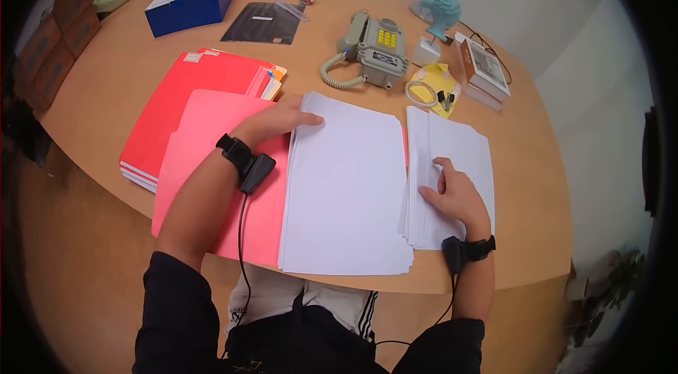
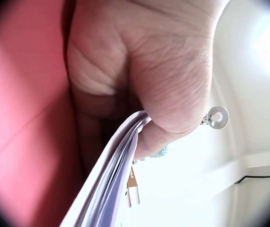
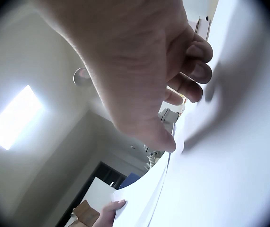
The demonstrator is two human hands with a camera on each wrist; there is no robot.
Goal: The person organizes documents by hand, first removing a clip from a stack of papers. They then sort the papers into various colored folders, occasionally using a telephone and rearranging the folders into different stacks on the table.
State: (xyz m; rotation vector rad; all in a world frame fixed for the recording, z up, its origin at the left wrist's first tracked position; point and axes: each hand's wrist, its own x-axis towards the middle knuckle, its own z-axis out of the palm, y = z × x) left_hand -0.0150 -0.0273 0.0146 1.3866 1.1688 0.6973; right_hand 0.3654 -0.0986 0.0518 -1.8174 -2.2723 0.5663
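A thick stack of white paper [image 1: 346,190] lies on an open pink folder [image 1: 187,176] in the head view. My left hand [image 1: 281,118] grips the stack's upper left edge, thumb on top and fingers beneath. The left wrist view shows the bent sheets [image 2: 107,184] pinched there. To the right lies a second pile of white paper [image 1: 466,144], its sheets slightly uneven. Over that pile is my right hand [image 1: 458,194], fingers loosely bent with nothing between them. In the right wrist view, the right thumb tip is close to a sheet's edge [image 3: 159,189].
Red folders [image 1: 176,102] lie at the left, beside the pink one. Behind the papers stand a grey corded telephone [image 1: 378,49], a blue-and-white box [image 1: 191,10] and a stack of books [image 1: 487,70]. A tape roll [image 1: 421,94] and binder clips [image 1: 445,100] lie on yellow paper.
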